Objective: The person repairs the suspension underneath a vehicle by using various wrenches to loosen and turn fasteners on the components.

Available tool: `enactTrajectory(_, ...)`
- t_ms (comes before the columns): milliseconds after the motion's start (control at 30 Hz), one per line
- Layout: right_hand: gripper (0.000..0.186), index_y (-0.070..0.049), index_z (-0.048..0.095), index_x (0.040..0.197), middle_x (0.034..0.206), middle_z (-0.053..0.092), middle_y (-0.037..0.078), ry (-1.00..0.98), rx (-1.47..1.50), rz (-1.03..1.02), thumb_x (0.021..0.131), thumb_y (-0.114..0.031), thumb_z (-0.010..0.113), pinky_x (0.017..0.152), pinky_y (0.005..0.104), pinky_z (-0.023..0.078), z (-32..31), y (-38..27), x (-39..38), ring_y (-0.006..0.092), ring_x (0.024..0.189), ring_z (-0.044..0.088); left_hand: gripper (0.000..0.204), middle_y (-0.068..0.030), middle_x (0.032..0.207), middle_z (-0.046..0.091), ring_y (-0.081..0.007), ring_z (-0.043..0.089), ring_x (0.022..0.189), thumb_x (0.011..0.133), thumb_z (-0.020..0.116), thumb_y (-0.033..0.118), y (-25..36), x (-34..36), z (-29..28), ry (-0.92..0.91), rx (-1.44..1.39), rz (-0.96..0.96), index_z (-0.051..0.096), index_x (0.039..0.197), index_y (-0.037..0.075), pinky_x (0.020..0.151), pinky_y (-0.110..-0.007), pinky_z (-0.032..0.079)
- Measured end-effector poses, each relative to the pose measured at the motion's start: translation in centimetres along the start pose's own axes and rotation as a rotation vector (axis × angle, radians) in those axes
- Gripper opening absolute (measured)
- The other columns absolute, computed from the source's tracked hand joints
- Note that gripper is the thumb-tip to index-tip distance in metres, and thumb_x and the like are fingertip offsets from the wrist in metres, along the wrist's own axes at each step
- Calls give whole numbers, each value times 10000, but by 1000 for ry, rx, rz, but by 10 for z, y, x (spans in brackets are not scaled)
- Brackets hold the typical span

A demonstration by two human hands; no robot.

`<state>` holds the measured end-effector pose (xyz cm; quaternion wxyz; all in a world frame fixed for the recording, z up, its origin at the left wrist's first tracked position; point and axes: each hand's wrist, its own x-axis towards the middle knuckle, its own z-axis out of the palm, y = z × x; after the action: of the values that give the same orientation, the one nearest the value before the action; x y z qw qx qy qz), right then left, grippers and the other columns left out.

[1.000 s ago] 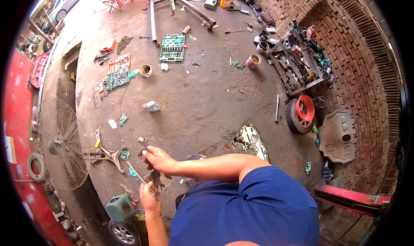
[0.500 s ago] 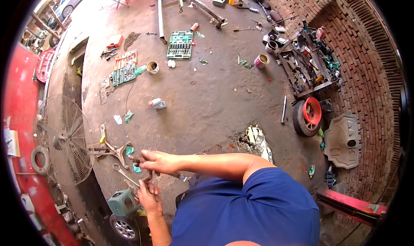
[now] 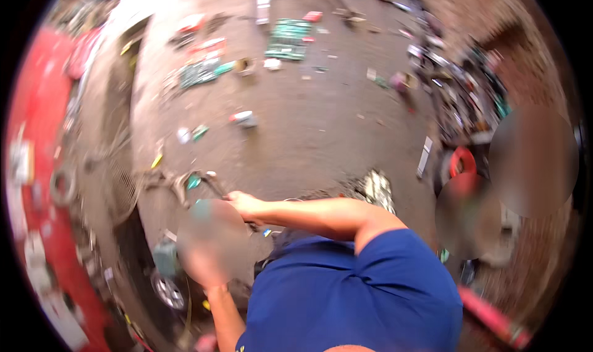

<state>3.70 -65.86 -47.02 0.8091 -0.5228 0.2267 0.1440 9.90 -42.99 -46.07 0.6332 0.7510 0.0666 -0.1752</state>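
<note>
The whole view is smeared by motion. In front of my chest, my right hand (image 3: 244,205) is closed at a dark metal part (image 3: 214,183), whose end sticks out up and to the left of my fingers. My left hand (image 3: 207,267) is close below it, but a round blurred patch covers its fingers and whatever they hold. At the patch's left edge a short light metal piece (image 3: 170,235) shows. Just beyond my hands, a metal suspension arm (image 3: 179,185) lies on the floor beside a green scrap (image 3: 194,181).
A green stool (image 3: 166,257) and a wheel (image 3: 169,292) are at the near left, by a fan (image 3: 123,188). Farther off lie a bottle (image 3: 246,118), a can (image 3: 244,67) and a green socket set (image 3: 288,39). Broken floor (image 3: 378,190) is to the right.
The view has shifted and blurred. My right hand has turned at the dark metal part, whose end now points up-left. My left hand, earlier on a ring wrench, is now covered by a blurred patch.
</note>
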Motion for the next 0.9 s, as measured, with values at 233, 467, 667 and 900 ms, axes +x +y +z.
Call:
enactTrajectory(233,364,2,677,975,670,550,0,-413,-271,-243,984,-361,656,578,304,416,82,57,13,82,630,482,368,-15,655,524,-123,510,592,1080,443,365,1,-25,-26,228,-291,-42,578,886,84,570,-272,430)
enactTrajectory(467,264,7,628,856,633,479,-37,-803,-383,-128,940,-222,727,539,309,357,164,46,-6,63,612,397,428,4,681,555,-85,527,578,1092,408,410,-12,-79,-82,565,-404,60,596,876,93,541,-243,434)
enactTrajectory(667,202,19,662,914,667,610,159,-964,-663,-250,888,-179,693,611,381,482,240,77,-23,192,591,576,272,26,767,567,-60,517,678,1057,545,306,-39,-145,-143,709,-368,97,613,957,62,619,-226,416)
enactTrajectory(900,180,12,671,894,684,629,180,-1144,-662,-371,816,-144,713,628,385,512,294,159,-53,279,607,644,299,-38,953,680,-112,636,896,1069,499,272,-125,-228,-184,817,-308,99,650,1047,16,835,-286,520)
